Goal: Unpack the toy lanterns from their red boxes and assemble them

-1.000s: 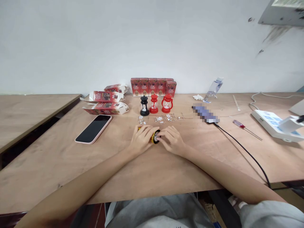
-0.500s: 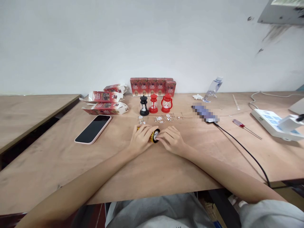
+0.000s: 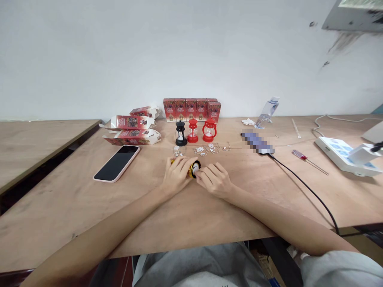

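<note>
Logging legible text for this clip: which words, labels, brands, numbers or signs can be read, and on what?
None reads with certainty.
Upright red boxes: white lettering, too small and blurred.
Opened red cartons: printing, too blurred.
Gray shirt: dark marks, cut off by the picture's bottom edge.
Held gold piece: no readable text.

A smartphone in a pink case lies face up at the left of the counter. On the right, a black cable joins a second phone with a pixelated screen. Behind, a clear plastic bottle tilts beside crumpled white tissue. A white power strip holds a white adapter.
</note>
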A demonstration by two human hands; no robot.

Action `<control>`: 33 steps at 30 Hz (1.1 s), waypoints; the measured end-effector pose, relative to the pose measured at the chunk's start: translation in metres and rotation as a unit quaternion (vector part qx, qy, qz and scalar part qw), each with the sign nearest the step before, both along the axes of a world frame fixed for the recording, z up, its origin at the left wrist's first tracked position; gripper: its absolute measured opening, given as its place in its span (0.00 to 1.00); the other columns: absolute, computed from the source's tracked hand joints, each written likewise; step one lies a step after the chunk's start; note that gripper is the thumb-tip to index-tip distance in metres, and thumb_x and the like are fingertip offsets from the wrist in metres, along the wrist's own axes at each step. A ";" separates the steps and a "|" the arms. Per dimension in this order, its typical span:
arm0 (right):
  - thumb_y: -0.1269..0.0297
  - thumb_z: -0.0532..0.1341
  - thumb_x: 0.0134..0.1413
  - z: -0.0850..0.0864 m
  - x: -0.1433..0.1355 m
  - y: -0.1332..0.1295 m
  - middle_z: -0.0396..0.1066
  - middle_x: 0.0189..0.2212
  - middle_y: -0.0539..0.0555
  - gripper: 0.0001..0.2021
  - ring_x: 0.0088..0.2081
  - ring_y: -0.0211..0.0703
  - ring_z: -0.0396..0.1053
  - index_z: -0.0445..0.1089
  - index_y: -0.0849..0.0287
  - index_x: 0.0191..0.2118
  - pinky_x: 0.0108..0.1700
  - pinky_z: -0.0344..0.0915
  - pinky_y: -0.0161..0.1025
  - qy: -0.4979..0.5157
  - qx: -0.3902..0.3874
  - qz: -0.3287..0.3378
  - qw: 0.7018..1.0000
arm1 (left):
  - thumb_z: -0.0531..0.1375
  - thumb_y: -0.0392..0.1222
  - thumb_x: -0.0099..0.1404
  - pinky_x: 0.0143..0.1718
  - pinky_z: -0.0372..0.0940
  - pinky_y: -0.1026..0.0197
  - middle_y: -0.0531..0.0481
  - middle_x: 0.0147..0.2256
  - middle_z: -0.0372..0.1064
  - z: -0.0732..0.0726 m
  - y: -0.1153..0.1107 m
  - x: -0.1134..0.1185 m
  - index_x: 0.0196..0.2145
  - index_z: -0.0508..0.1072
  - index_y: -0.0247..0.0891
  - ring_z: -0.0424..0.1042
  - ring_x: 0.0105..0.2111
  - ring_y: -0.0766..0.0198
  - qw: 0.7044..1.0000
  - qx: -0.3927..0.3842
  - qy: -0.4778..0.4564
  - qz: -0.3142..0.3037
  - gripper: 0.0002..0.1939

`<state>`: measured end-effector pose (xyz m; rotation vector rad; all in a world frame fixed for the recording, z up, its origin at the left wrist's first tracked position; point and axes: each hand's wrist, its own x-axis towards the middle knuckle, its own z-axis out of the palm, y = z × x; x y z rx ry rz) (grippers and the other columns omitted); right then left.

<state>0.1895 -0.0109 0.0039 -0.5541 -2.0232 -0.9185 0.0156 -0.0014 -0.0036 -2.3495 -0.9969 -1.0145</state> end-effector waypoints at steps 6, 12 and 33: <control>0.71 0.59 0.51 -0.002 0.000 0.001 0.64 0.18 0.48 0.08 0.24 0.38 0.57 0.61 0.59 0.24 0.28 0.50 0.39 -0.006 -0.010 -0.017 1.000 | 0.54 0.34 0.60 0.41 0.51 0.55 0.45 0.39 0.74 0.002 -0.002 0.002 0.48 0.67 0.36 0.70 0.41 0.58 1.000 0.014 -0.003 -0.008 0.16; 0.71 0.58 0.52 0.001 -0.001 0.001 0.65 0.19 0.49 0.05 0.25 0.38 0.58 0.63 0.59 0.26 0.29 0.51 0.38 0.007 -0.042 -0.025 0.999 | 0.55 0.35 0.60 0.41 0.51 0.56 0.46 0.37 0.75 0.004 -0.003 0.004 0.46 0.67 0.35 0.71 0.40 0.58 1.000 0.019 -0.008 -0.002 0.15; 0.74 0.53 0.57 0.000 0.011 0.017 0.68 0.25 0.52 0.07 0.28 0.37 0.63 0.65 0.60 0.30 0.32 0.63 0.35 -0.022 -0.180 0.133 0.974 | 0.56 0.40 0.62 0.39 0.50 0.55 0.46 0.36 0.75 0.001 0.002 -0.001 0.46 0.68 0.38 0.70 0.38 0.58 1.000 -0.003 0.001 0.007 0.14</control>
